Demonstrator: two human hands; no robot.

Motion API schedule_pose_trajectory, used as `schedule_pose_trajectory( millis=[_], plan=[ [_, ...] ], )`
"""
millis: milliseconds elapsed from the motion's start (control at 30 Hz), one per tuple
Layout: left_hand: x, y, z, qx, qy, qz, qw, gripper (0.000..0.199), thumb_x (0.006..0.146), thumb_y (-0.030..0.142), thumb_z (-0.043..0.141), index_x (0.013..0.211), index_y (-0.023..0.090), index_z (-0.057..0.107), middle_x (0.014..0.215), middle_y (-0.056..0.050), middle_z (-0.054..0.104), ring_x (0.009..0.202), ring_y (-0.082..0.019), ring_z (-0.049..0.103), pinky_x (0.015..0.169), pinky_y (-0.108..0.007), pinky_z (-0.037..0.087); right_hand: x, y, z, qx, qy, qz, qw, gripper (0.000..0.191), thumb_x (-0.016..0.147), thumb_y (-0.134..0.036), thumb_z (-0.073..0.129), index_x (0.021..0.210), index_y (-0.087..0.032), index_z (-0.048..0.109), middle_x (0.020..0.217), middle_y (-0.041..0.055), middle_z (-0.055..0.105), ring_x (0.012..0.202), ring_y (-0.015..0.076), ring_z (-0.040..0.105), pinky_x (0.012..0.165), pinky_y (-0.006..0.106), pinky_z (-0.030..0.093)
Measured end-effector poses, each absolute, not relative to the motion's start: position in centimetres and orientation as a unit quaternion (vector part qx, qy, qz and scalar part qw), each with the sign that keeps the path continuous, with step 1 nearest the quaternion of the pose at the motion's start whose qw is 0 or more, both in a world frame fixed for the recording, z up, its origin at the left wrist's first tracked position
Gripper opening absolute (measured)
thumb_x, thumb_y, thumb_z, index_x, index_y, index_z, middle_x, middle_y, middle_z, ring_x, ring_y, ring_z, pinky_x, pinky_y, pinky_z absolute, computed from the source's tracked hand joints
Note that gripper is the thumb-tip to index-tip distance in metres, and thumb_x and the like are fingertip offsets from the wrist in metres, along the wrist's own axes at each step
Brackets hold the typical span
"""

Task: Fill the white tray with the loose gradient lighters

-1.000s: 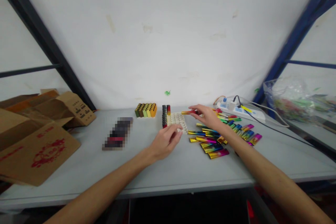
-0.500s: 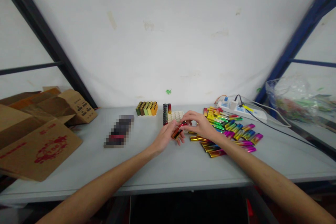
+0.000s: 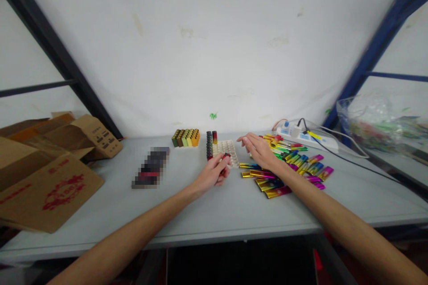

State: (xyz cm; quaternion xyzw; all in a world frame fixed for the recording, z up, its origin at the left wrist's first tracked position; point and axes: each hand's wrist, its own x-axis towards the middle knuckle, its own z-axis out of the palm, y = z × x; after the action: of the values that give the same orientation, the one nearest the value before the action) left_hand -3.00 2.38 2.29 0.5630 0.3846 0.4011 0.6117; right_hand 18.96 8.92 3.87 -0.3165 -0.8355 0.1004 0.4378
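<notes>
My left hand (image 3: 214,172) is closed around a small dark red shiny case (image 3: 225,156); only its end shows above the fingers. In front of it lies a white tray (image 3: 229,147) with rows of round pockets. Along the tray's left side stands a row of dark-topped cases (image 3: 209,144), with one red and gold case (image 3: 214,137) upright beside it at the back. My right hand (image 3: 257,148) is empty, fingers stretched out, between the tray and a loose pile of metallic gold, green, blue and pink cases (image 3: 277,192).
A block of upright yellow, green and brown cases (image 3: 186,139) stands by the wall. Left of me are a blurred-out dark object (image 3: 152,167) and open cardboard boxes (image 3: 56,191). A white power strip (image 3: 306,139) with cables and a clear plastic bag (image 3: 374,124) sit at right.
My right hand has let go of the dark red case and moved up and right, its fingers straightening. My left hand keeps the case, now mostly covered by its fingers.
</notes>
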Motion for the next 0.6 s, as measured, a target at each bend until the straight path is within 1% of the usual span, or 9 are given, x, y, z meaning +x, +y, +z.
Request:
schedule_pose_trajectory(
  millis=[67, 133, 167, 233, 300, 433, 600],
  plan=[
    [-3.1, 2.5, 2.5, 0.554, 0.384, 0.401, 0.621, 0.053, 0.087, 0.072, 0.058, 0.090, 0.020, 0.053, 0.057, 0.009, 0.042, 0.043, -0.006, 0.026, 0.040, -0.018, 0.021, 19.1, 9.1, 3.8, -0.320, -0.840, 0.085, 0.431, 0.049, 0.111, -0.047, 0.028, 0.108, -0.018, 0.068, 0.089, 0.0058, 0.064, 0.081, 0.0177, 0.062, 0.083, 0.032, 0.049],
    [-3.4, 2.5, 2.8, 0.551, 0.384, 0.391, 0.629, 0.056, 0.089, 0.073, 0.052, 0.079, 0.019, 0.053, 0.053, 0.009, 0.033, 0.043, -0.007, 0.021, 0.041, -0.019, 0.018, 19.1, 9.2, 3.7, -0.320, -0.844, 0.077, 0.424, 0.049, 0.111, -0.046, 0.027, 0.107, -0.019, 0.067, 0.089, 0.0059, 0.064, 0.081, 0.0177, 0.062, 0.082, 0.032, 0.049],
    [-3.5, 2.6, 2.9, 0.551, 0.386, 0.384, 0.633, 0.056, 0.089, 0.072, 0.050, 0.073, 0.019, 0.051, 0.052, 0.009, 0.031, 0.043, -0.007, 0.020, 0.042, -0.020, 0.017, 19.1, 9.2, 3.8, -0.320, -0.846, 0.075, 0.420, 0.049, 0.111, -0.045, 0.027, 0.106, -0.018, 0.067, 0.089, 0.0060, 0.064, 0.081, 0.0177, 0.062, 0.082, 0.031, 0.049],
    [-3.7, 2.7, 3.2, 0.546, 0.391, 0.373, 0.641, 0.053, 0.089, 0.067, 0.049, 0.065, 0.020, 0.045, 0.052, 0.008, 0.028, 0.044, -0.007, 0.020, 0.043, -0.021, 0.016, 19.1, 9.1, 3.8, -0.321, -0.848, 0.070, 0.415, 0.049, 0.111, -0.045, 0.026, 0.105, -0.019, 0.067, 0.089, 0.0062, 0.064, 0.082, 0.0179, 0.062, 0.081, 0.031, 0.049],
    [-4.0, 2.8, 3.4, 0.538, 0.391, 0.368, 0.649, 0.047, 0.087, 0.061, 0.047, 0.062, 0.021, 0.041, 0.053, 0.008, 0.028, 0.045, -0.008, 0.019, 0.044, -0.022, 0.015, 19.1, 9.1, 3.9, -0.324, -0.850, 0.067, 0.411, 0.049, 0.111, -0.045, 0.026, 0.103, -0.019, 0.067, 0.088, 0.0060, 0.064, 0.082, 0.0181, 0.062, 0.081, 0.031, 0.048],
    [-4.3, 3.1, 3.2, 0.524, 0.391, 0.368, 0.661, 0.038, 0.081, 0.054, 0.044, 0.062, 0.022, 0.041, 0.054, 0.008, 0.026, 0.046, -0.009, 0.018, 0.045, -0.023, 0.016, 19.1, 9.0, 4.0, -0.326, -0.853, 0.061, 0.403, 0.050, 0.111, -0.044, 0.025, 0.103, -0.018, 0.067, 0.088, 0.0056, 0.064, 0.082, 0.0179, 0.062, 0.082, 0.031, 0.048],
    [-4.4, 3.2, 3.0, 0.517, 0.393, 0.366, 0.667, 0.035, 0.080, 0.052, 0.044, 0.063, 0.022, 0.040, 0.055, 0.008, 0.026, 0.045, -0.009, 0.017, 0.045, -0.023, 0.015, 19.0, 9.1, 4.0, -0.328, -0.854, 0.061, 0.399, 0.050, 0.111, -0.044, 0.025, 0.103, -0.019, 0.067, 0.087, 0.0055, 0.064, 0.080, 0.0179, 0.062, 0.081, 0.031, 0.048]
  ],
)
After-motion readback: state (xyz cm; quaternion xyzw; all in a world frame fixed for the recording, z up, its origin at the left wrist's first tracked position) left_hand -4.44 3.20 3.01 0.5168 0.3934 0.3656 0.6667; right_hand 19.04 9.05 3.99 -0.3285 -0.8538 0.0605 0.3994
